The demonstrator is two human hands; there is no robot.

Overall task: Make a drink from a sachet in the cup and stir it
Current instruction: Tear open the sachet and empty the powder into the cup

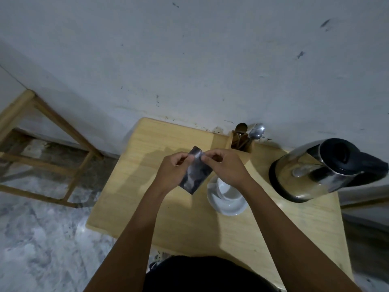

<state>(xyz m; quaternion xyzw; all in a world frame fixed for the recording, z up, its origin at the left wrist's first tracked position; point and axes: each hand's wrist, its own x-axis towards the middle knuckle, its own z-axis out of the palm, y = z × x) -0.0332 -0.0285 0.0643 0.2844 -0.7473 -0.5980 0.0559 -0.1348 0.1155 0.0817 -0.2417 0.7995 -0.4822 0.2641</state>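
A dark, shiny sachet (194, 173) is held upright above the wooden table (147, 197). My left hand (172, 171) pinches its upper left edge and my right hand (225, 167) pinches the top right beside it, thumbs close together. A white cup (224, 187) stands on a white saucer (228, 204) just below my right wrist, which hides part of the cup. The cup's inside looks white; I cannot tell what is in it.
A steel kettle (311, 171) with a black lid and handle stands at the right of the table. A wooden holder (242, 142) with spoons (255, 130) sits against the wall. A wooden frame (48, 152) stands on the marble floor to the left.
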